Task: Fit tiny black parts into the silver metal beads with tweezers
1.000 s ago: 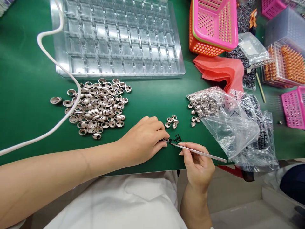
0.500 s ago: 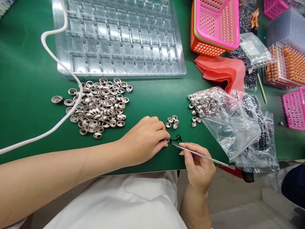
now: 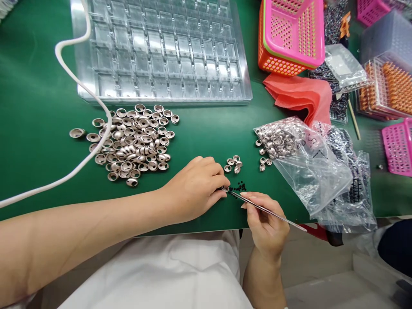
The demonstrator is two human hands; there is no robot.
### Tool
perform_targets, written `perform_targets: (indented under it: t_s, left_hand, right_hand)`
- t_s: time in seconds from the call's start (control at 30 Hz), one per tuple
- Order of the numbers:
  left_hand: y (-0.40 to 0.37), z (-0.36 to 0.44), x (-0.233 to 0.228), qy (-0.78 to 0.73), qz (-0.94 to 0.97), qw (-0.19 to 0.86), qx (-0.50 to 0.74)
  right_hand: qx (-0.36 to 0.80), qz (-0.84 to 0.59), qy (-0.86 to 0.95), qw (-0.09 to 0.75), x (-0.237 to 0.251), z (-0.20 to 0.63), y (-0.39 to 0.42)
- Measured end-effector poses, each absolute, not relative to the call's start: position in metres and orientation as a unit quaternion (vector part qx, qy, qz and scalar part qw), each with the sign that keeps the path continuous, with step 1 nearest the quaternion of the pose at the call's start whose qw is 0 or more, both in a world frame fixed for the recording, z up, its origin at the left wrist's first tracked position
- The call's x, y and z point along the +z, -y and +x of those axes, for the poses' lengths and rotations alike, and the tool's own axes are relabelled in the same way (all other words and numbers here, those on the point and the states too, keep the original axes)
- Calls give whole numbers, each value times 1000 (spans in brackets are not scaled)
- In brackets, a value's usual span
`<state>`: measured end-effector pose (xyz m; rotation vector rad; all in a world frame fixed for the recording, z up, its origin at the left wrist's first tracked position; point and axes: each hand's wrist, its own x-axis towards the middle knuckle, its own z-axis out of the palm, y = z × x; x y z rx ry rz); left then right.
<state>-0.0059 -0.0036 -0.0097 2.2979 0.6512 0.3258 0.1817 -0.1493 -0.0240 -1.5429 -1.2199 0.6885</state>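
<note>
Between thumb and fingers, my left hand pinches a small silver metal cup-shaped part just above the green table. My right hand grips a pair of metal tweezers, their tips pointing left, close to the part. Whether the tips hold anything is too small to tell. Right by the tips lie tiny black pieces on the table. Several more silver cup parts sit just beyond them. Left of my left hand spreads a large heap of similar cup parts.
A clear plastic compartment tray lies at the back. A white cable crosses the left heap. To the right are a plastic bag holding silver parts, red cloth, stacked pink baskets and boxes of orange pieces.
My right hand and the tweezers have shifted slightly left, with the tips nearer the metal part. My left hand keeps its hold and has hardly moved.
</note>
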Motion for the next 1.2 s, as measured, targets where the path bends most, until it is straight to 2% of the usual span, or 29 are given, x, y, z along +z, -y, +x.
perform_targets:
  t_s: [1.2]
  left_hand:
    - [4,-6,-11,-249,889,359,137]
  right_hand:
    - [265,-640,512,508,-27,181,149]
